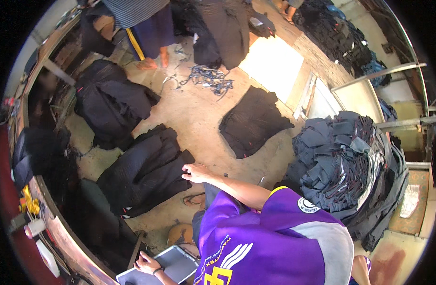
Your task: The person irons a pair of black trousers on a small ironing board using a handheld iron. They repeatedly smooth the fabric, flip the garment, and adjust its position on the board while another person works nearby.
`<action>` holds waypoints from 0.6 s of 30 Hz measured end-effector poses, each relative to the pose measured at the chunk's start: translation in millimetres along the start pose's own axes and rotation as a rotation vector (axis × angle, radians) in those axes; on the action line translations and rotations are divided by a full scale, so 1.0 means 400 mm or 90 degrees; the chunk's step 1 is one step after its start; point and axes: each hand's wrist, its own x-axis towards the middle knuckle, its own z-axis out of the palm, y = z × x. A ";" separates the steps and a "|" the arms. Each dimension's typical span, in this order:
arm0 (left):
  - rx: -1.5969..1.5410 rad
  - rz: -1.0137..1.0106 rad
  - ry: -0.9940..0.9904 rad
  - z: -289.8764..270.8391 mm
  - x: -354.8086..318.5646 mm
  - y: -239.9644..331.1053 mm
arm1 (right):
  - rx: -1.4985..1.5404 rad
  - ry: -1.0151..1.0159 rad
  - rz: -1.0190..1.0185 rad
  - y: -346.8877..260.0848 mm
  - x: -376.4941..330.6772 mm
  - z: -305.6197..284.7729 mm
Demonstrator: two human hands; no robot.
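Observation:
My right hand (196,174) reaches across from the right, its fingers curled at the right edge of a stack of folded black cloth (144,171) on the floor. Low in the picture, my left hand (148,264) has a dark band at the wrist. Its fingers are bent and apart over a shallow grey tray-like panel (173,266), and nothing shows in them. Purple sleeve and shirt (265,242) fill the lower middle. Whether the right fingertips pinch one layer or several is too small to tell.
A black cloth stack (256,121) lies ahead, another bundle (111,99) back left. Dark grey fabric pieces (336,161) pile high at right. Tangled strips (213,80) lie beyond. A co-worker in a striped top (139,12) stands barefoot behind. A wooden rail (71,247) edges the left.

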 end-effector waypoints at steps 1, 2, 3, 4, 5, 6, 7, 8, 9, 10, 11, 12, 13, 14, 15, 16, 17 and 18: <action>0.017 -0.031 -0.021 -0.002 0.001 -0.010 | 0.044 0.024 -0.017 0.009 -0.010 -0.037; 0.011 -0.027 -0.026 0.000 0.004 -0.018 | 0.043 0.030 0.015 0.028 -0.023 -0.069; 0.059 -0.050 -0.105 -0.004 0.009 -0.030 | 0.045 0.049 0.036 0.062 -0.043 -0.101; 0.126 -0.067 -0.175 -0.006 0.017 -0.038 | 0.044 0.067 0.067 0.102 -0.063 -0.125; 0.100 -0.051 -0.172 -0.011 0.027 -0.047 | 0.038 0.086 0.117 0.155 -0.090 -0.147; 0.083 -0.044 -0.155 -0.015 0.037 -0.055 | -0.030 0.119 0.185 0.208 -0.115 -0.159; 0.129 -0.034 -0.188 -0.016 0.045 -0.059 | -0.013 0.159 0.235 0.270 -0.145 -0.167; 0.134 -0.082 -0.294 -0.021 0.054 -0.061 | -0.001 0.168 0.303 0.328 -0.172 -0.169; 0.132 -0.096 -0.330 -0.019 0.059 -0.053 | -0.001 0.160 0.323 0.385 -0.201 -0.167; 0.133 -0.094 -0.347 -0.023 0.065 -0.043 | -0.021 0.151 0.363 0.439 -0.226 -0.164; 0.132 -0.087 -0.361 -0.017 0.064 -0.018 | 0.024 0.115 0.400 0.487 -0.245 -0.161; 0.130 -0.075 -0.375 -0.017 0.064 0.010 | 0.056 0.070 0.456 0.532 -0.258 -0.162; 0.125 -0.069 -0.393 -0.008 0.058 0.051 | 0.043 0.049 0.495 0.572 -0.263 -0.166; 0.122 -0.067 -0.411 -0.003 0.050 0.096 | 0.026 0.008 0.525 0.609 -0.260 -0.175; 0.116 -0.069 -0.428 0.006 0.041 0.149 | -0.008 0.004 0.530 0.646 -0.246 -0.191; 0.112 -0.075 -0.443 0.014 0.028 0.207 | -0.043 -0.018 0.525 0.683 -0.223 -0.212; 0.116 -0.086 -0.457 0.022 0.019 0.266 | -0.075 -0.068 0.531 0.723 -0.186 -0.241; 0.118 -0.100 -0.473 0.032 0.003 0.330 | -0.090 -0.044 0.498 0.764 -0.142 -0.273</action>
